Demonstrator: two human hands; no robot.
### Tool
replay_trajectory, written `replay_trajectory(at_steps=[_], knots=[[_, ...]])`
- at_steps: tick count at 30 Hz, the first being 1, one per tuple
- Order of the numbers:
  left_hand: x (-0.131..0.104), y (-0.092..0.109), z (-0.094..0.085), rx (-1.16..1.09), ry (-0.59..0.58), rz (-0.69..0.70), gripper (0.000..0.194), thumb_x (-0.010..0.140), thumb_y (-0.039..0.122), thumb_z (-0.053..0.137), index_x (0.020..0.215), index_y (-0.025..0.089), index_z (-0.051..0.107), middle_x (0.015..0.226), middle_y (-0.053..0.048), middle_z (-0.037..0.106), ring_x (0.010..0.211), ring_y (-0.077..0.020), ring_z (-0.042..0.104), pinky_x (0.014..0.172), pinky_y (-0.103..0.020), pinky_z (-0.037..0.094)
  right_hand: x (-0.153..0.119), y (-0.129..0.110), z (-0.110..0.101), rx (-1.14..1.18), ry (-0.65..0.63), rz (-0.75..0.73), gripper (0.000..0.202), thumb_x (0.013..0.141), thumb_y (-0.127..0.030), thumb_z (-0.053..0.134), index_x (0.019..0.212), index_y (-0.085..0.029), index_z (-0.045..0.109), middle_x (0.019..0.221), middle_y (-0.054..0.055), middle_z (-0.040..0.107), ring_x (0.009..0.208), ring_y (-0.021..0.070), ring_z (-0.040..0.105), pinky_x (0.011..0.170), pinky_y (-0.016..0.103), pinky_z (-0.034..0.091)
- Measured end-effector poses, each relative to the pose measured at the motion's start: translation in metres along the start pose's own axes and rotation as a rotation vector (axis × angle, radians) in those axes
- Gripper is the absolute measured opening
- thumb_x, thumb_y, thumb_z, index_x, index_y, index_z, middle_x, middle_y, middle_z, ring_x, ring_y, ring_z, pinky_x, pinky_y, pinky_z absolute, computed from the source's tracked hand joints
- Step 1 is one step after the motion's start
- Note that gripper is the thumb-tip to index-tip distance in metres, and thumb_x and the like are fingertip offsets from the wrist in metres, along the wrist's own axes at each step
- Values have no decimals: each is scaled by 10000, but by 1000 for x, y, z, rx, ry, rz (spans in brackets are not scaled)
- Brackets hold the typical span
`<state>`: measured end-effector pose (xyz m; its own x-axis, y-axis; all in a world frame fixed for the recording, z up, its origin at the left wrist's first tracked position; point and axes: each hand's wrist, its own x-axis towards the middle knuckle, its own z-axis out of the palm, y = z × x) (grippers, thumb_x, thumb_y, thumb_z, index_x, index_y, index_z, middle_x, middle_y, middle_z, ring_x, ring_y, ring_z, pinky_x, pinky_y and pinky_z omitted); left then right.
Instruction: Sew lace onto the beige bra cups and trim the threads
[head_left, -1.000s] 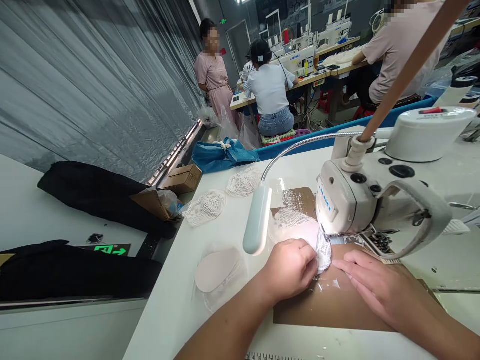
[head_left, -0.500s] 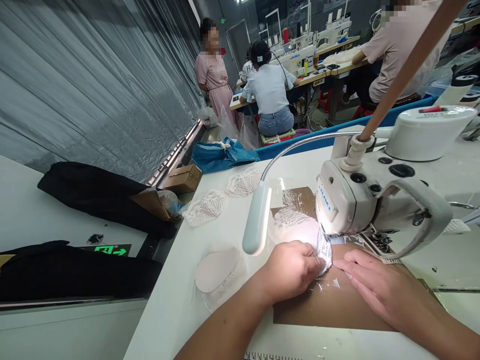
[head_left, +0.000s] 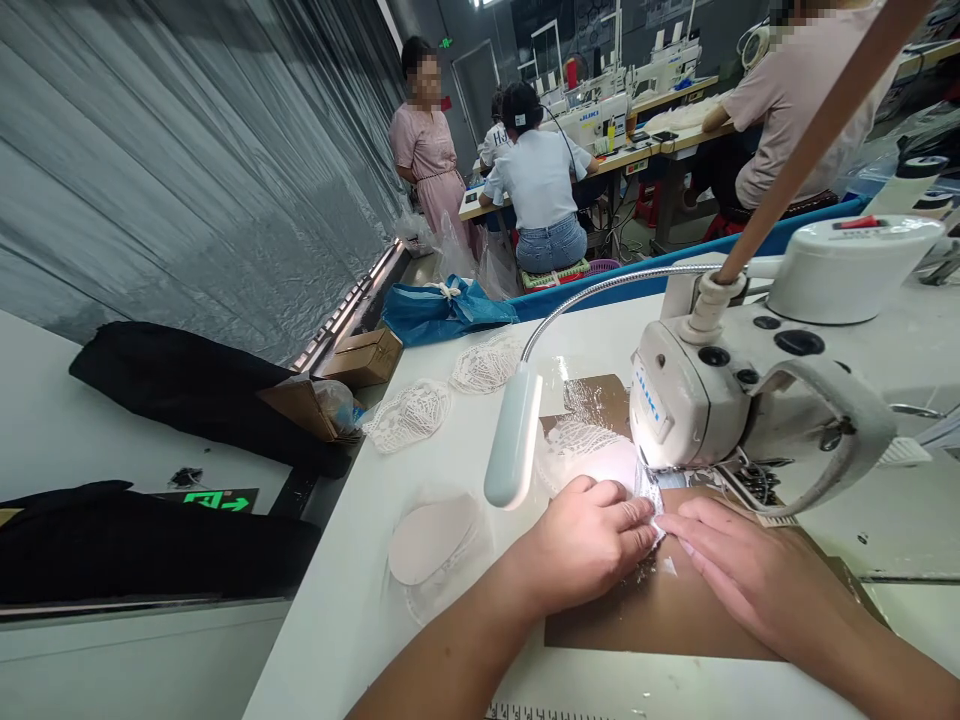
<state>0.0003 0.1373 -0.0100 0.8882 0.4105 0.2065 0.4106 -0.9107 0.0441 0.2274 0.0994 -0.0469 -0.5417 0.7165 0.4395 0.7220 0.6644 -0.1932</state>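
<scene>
A white lace cup piece with a pale pink padded middle lies beneath the sewing machine head, lit by its lamp. My left hand is closed on the near edge of this lace cup piece, fingers curved over the fabric beside the needle area. From the other side, my right hand reaches in with its fingers stretched out over the brown board. Its fingertips touch the lace edge by my left fingers. The needle and presser foot are mostly hidden behind the machine head.
Two lace pieces lie on the white table. Nearer is a beige oval pad on sheer fabric. A lamp hangs left of the machine. A ruler strip marks the front edge. Several people are beyond the blue cloth.
My left hand has shifted slightly, its fingers now reaching farther over the lace edge. My right fingertips have moved a little left to meet the fabric.
</scene>
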Motion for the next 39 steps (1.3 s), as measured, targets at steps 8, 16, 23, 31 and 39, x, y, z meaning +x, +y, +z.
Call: replay_trajectory(at_steps=[8,16,23,31,39], knots=[[-3,7,2,30,-34,-86,225,1026,258,417,1000,172,623,1144,-31,660,916,-200,552,712,-340,396,6,-5,-3,-91,84,-84,389,875,-50,375,1016,-166,717,709,54,638,624,175,573,522,274,410],[3,13,3,6,-36,-147,168,991,253,471,927,176,606,1023,-23,662,817,-192,526,686,-318,429,7,-9,-6,-122,106,-30,406,826,-28,389,1015,-175,717,691,30,645,587,156,591,483,282,346],[8,7,13,28,17,-185,206,978,253,468,997,166,653,1106,-56,676,805,-196,545,701,-316,453,10,-5,-2,-260,72,28,451,774,-10,394,1002,-219,723,751,21,722,419,140,534,388,297,299],[13,9,16,99,120,-291,252,978,334,454,1049,205,658,1125,-21,691,743,-198,537,591,-333,380,-12,15,20,-407,21,153,522,836,-100,403,1215,-322,683,963,72,755,607,207,678,455,306,495],[13,8,16,81,111,-299,271,975,358,460,1065,186,649,1130,-39,680,802,-208,546,641,-350,392,7,0,1,-210,10,93,433,876,-105,366,1113,-248,698,961,57,743,702,196,693,500,285,486]])
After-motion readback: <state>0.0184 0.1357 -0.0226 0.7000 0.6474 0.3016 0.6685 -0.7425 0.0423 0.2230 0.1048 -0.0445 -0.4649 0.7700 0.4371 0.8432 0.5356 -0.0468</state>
